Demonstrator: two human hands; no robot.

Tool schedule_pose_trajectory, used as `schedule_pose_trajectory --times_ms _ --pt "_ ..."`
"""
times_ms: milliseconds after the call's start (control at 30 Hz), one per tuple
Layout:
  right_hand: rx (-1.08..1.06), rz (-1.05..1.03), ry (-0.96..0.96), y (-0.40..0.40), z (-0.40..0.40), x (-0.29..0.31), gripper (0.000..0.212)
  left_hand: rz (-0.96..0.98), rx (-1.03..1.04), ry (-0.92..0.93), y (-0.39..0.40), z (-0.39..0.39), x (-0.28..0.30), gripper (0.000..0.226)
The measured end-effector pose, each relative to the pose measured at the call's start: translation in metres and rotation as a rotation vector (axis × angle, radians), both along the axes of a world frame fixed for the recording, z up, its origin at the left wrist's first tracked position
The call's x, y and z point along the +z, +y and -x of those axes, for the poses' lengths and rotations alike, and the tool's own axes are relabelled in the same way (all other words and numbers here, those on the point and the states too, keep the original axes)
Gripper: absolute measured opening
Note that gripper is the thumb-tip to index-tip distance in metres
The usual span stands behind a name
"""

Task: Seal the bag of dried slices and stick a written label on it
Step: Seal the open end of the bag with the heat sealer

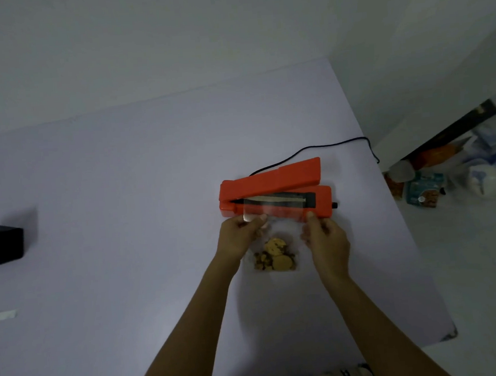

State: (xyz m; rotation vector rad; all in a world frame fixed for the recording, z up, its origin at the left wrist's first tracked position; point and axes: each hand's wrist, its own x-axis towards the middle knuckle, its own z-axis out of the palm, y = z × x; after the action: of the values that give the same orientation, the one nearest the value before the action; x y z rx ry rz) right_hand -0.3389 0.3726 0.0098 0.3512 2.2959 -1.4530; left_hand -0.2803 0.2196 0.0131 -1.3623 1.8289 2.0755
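Bag (275, 215) pinched by left hand (240, 236) and right hand (324, 235), mouth on open orange sealer (273, 183), black box (0, 247) far left

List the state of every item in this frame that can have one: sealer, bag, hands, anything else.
Heat sealer: arm raised, jaw open.
Clear bag: unsealed; mouth laid across the sealer's strip, dried slices settled at the near end.
Left hand: pinching the bag's left edge.
Right hand: pinching the bag's right edge.
Power cord: trailing off the table's right edge; plug unseen.
White label: lying on the table, unused.
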Motion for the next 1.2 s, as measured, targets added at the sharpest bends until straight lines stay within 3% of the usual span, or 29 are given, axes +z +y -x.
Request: schedule_pose_trajectory --times_ms 67,167,300,433,867,1200 --pt "-0.093 -0.089 0.145 0.0 0.003 0.011 0.037 -0.003 0.009 0.003 -0.001 0.001 -0.001 0.014" --pt "-0.141 0.012 0.316 -0.003 0.012 0.042 0.026 -0.005 0.023 -0.006 -0.001 0.001 -0.003 0.017" --pt "-0.012 0.168 0.48 -0.011 0.023 0.089 0.027 -0.014 0.036 -0.016 0.0 0.001 -0.006 0.017" --pt "0.111 0.087 0.552 -0.016 0.033 0.102 0.037 -0.012 0.028 -0.027 -0.001 0.001 -0.008 0.024" --pt "0.105 -0.103 0.368 0.016 0.044 0.056 0.017 -0.021 0.027 -0.017 -0.002 -0.001 -0.011 0.021" --pt "0.139 -0.171 0.203 0.027 0.056 0.03 0.022 -0.022 0.019 -0.006 -0.002 -0.003 -0.011 0.019"
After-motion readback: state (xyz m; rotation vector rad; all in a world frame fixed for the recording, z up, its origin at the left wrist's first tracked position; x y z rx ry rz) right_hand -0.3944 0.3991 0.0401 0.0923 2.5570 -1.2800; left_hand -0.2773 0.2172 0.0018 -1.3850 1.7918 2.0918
